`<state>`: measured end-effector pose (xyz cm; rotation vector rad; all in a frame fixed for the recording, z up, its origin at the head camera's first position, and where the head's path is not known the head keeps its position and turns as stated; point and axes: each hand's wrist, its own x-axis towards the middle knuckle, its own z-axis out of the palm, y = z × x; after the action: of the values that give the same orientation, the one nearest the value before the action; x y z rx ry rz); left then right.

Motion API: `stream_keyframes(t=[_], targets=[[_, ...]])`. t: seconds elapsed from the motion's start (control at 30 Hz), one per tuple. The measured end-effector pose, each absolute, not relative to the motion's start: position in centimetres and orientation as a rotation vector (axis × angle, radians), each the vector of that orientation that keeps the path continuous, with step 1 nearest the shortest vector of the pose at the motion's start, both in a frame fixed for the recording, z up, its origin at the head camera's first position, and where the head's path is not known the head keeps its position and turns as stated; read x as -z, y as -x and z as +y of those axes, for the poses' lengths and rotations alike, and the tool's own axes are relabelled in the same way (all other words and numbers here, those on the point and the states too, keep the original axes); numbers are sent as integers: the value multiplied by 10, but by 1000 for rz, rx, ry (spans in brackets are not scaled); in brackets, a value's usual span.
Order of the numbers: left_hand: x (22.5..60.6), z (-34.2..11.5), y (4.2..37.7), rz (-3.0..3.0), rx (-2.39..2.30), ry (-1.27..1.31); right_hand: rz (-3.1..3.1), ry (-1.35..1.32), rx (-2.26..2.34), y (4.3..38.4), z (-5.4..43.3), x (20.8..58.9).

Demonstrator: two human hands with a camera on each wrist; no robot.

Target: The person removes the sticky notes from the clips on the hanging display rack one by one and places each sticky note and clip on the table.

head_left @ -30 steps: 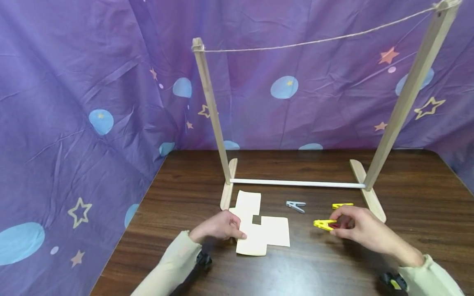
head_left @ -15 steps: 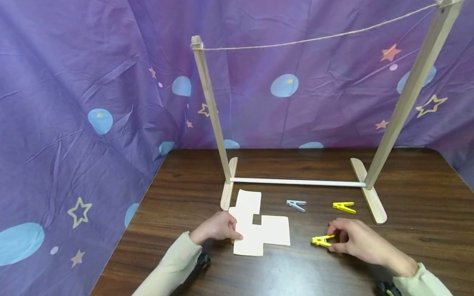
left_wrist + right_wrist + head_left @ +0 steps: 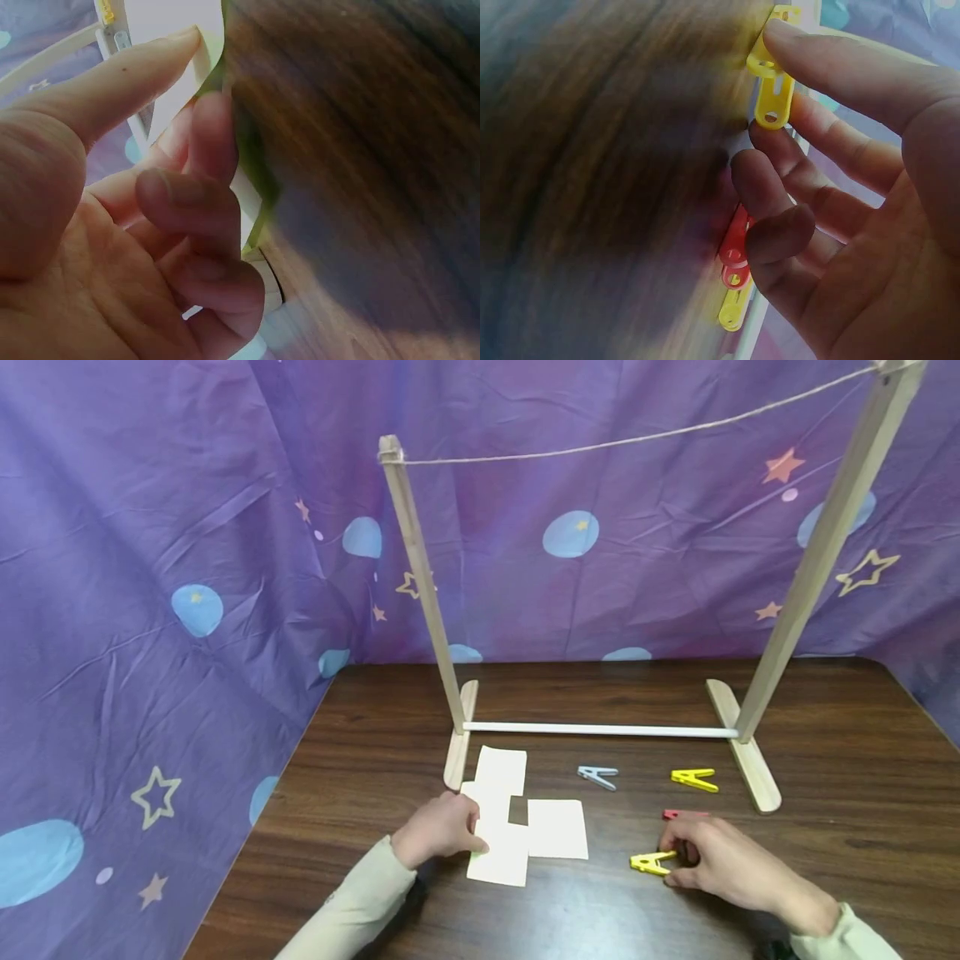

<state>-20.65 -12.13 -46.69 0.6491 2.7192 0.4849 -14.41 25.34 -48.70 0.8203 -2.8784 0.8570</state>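
Note:
My left hand pinches the near-left edge of a cream paper square, with the thumb on top and fingers beneath. That square lies among several similar ones, including a back square and a right square. My right hand holds a yellow clothespin by its handle end, between thumb and fingers, low over the table. A red clothespin lies just behind this hand, partly covered by it. In the right wrist view the held clothespin sits at the thumb tip.
Behind the papers stands a wooden frame with a left post, a right post, a string across the top and a white rod low down. A blue clothespin and another yellow clothespin lie before it.
My right hand has moved toward the near edge with the yellow clothespin, uncovering the other yellow and the red one. The left hand has drawn the near paper square slightly left and nearer.

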Motion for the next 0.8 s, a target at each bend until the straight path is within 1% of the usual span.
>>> stream_keyframes(t=[0.4, 0.57, 0.8], targets=[[464, -122, 198, 2751, -397, -541, -2872, -819, -884, 139, 249, 490], [463, -122, 198, 2769, -392, -534, -2837, -795, -884, 140, 252, 483], [456, -129, 200, 2706, -447, -509, -2693, -710, -730, 140, 259, 467]])
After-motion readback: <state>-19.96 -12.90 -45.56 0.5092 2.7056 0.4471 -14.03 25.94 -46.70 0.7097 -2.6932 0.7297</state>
